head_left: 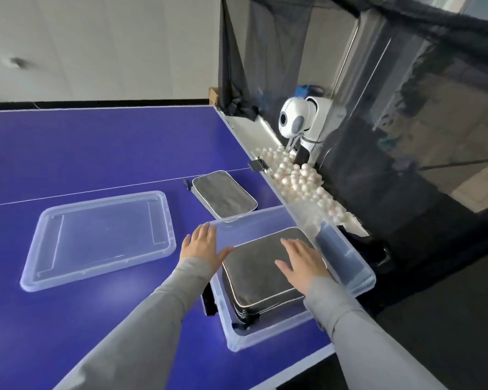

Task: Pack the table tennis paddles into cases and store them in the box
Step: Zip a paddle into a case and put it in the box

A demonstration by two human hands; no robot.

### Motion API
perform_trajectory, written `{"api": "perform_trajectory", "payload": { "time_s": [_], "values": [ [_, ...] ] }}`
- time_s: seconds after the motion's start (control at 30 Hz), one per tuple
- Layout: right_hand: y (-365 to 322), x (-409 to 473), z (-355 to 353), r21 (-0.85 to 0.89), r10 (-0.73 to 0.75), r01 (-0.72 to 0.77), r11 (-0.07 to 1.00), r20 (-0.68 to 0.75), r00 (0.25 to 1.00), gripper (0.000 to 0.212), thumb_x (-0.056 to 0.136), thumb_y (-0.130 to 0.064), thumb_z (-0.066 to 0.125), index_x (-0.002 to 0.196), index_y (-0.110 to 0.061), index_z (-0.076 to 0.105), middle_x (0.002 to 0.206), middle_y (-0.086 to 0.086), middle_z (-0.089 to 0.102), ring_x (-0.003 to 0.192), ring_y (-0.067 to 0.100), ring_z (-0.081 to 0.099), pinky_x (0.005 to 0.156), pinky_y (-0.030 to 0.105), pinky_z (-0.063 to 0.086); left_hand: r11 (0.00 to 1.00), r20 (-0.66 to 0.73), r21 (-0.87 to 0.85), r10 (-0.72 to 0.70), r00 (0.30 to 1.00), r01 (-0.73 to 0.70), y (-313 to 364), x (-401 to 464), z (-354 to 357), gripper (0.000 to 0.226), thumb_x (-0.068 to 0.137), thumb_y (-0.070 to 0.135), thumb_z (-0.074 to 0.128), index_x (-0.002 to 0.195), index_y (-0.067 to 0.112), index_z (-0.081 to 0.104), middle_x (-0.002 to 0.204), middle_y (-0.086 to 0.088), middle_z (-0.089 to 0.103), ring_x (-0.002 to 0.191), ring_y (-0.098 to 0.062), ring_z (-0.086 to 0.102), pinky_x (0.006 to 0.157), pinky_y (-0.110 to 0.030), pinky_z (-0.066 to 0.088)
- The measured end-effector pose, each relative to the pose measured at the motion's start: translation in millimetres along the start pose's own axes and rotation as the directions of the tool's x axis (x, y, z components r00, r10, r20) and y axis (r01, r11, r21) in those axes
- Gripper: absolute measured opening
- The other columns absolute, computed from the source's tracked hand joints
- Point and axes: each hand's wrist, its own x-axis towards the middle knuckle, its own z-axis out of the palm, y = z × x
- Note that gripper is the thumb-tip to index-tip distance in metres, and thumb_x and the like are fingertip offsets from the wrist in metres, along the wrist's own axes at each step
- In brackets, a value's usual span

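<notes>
One head-worn wide-angle view looks forward and steeply down from close above the blue worktop [96,153]. It faces the worktop's right edge, where netting [406,108] fills the upper right.

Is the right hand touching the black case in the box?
Touching. In the head view, the right hand lies flat, fingers spread, on top of the black case inside the clear box, with no gap showing.

A dark zipped case [261,273] with pale piping lies flat inside the clear plastic box [352,266]. A second, matching case [224,194] lies flat on the table just beyond the box.
</notes>
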Motion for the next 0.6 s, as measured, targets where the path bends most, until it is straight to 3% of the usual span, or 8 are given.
{"api": "perform_trajectory", "payload": {
  "time_s": [0.23, 0.43, 0.6],
  "values": [
    [38.3, 99.8, -0.1, 0.038, -0.165, 0.164, 0.986, 0.013, 0.986, 0.057, 0.099, -0.044, 0.038, 0.148, -0.018, 0.024, 0.152, 0.001, 0.032, 0.14, 0.018, 0.028, 0.108, 0.035, 0.028, 0.971, -0.024, 0.016, -0.238, 0.971, 0.239, 4.4, 49.8, 16.1, 0.076, 0.092, 0.061, 0.037, 0.15, 0.016, 0.017, 0.158, 0.001, 0.015, 0.146, -0.015, 0.012, 0.118, -0.038, 0.015],
    [71.9, 188.4, -0.4, 0.063, -0.275, 0.273, 0.96, 0.02, 0.961, 0.058, 0.098, -0.042, 0.041, 0.148, -0.016, 0.026, 0.151, 0.0, 0.034, 0.141, 0.017, 0.027, 0.111, 0.035, 0.027, 0.89, -0.059, -0.046, -0.455, 0.889, 0.453, 10.5, 76.8, 33.4, 0.072, 0.091, 0.061, 0.037, 0.146, 0.016, 0.027, 0.154, 0.001, 0.027, 0.142, -0.017, 0.025, 0.113, -0.038, 0.024],
    [75.3, 247.7, 7.5, 0.097, -0.313, 0.308, 0.946, 0.04, 0.949, 0.057, 0.098, -0.044, 0.041, 0.146, -0.016, 0.029, 0.149, 0.001, 0.036, 0.14, 0.02, 0.028, 0.106, 0.038, 0.031, 0.825, -0.102, -0.16, -0.56, 0.822, 0.542, 13.4, 81.2, 45.3, 0.06, 0.089, 0.063, 0.039, 0.131, 0.021, 0.044, 0.137, 0.004, 0.046, 0.127, -0.02, 0.042, 0.095, -0.04, 0.041]
  ]
}}
